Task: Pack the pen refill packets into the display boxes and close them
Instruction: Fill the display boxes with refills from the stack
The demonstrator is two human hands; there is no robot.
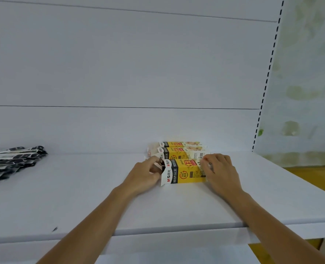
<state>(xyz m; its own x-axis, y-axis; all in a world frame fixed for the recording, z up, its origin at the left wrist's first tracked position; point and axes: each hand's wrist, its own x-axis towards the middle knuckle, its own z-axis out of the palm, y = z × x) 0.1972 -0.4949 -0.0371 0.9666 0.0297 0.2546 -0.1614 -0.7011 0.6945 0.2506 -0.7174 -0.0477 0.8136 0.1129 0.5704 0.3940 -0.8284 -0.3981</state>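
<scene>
Packing looked part done, with 3 boxes on the shelf [100,197]. The left hand [144,176] pinched the open end flap of the front box [184,172], and the right hand [220,172] gripped its other end. Both back boxes [180,149] seemed closed. Packets [11,161] lay heaped well to the left, unpacked.

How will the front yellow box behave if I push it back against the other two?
The front yellow box looks like thin card with its left end open, so it probably buckles there. Lying flat on the smooth shelf, it should slide, not tip.
</scene>
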